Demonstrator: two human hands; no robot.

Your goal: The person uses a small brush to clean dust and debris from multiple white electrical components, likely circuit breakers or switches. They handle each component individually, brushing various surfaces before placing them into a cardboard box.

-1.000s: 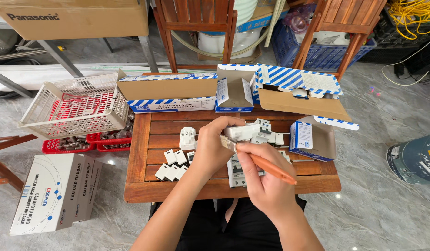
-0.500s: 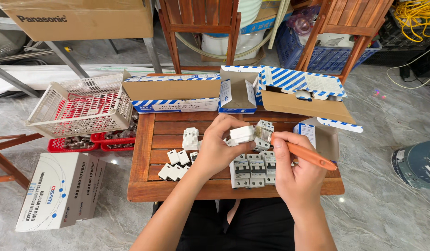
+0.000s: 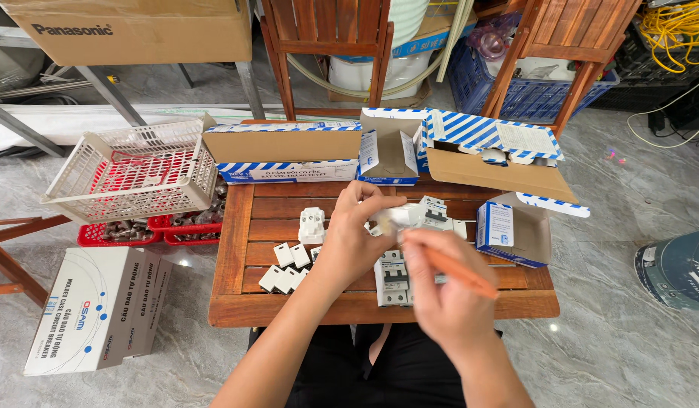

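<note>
- The left hand (image 3: 357, 238) is raised over the middle of the wooden bench (image 3: 243, 302), its fingers clamped around a white circuit breaker (image 3: 410, 217) held just above the slats.
- The right hand (image 3: 440, 291) sits in front of it, blurred, fingers closed on an orange-handled screwdriver (image 3: 459, 273) whose handle slants out to the right; the tip is lost in the blur near the held breaker.
- Directly below the hands, a group of white breakers (image 3: 395, 281) lies flat on the bench, partly hidden by the right hand.
- To the left of the hands, one white part (image 3: 312, 225) stands upright, and a cluster of small white pieces (image 3: 285, 268) lies near the front left of the bench.
- Along the far edge stand open blue-and-white striped cardboard boxes (image 3: 289, 155), flaps up; a smaller open box (image 3: 512, 230) lies on its side at the right end.
- On the floor to the left, a white plastic basket (image 3: 130, 174) tilts on top of red trays (image 3: 122, 233), and a white carton (image 3: 96, 310) lies flat nearby.
</note>
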